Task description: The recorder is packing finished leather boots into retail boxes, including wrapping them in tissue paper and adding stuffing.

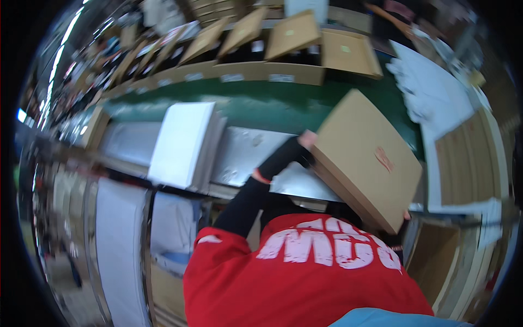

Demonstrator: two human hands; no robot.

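A flat brown cardboard box [362, 158] with a small orange-red mark on its top face is held tilted in front of my chest, over the front edge of the metal bench [248, 152]. My left hand [308, 140] grips its left side; a black sleeve covers that forearm. At the box's lower right corner my right hand [406, 216] shows only in part, its fingertips against the edge and the rest hidden. Left of my left arm, a stack of white sheets or boards [182, 143] stands on the bench.
Beyond the bench runs a green conveyor belt [256, 97]. Open brown cartons [297, 73] with raised lids line its far side. To the right are a stack of cardboard [471, 161] and white sheeting [436, 82]. Another person's arm [389, 19] reaches in at the upper right.
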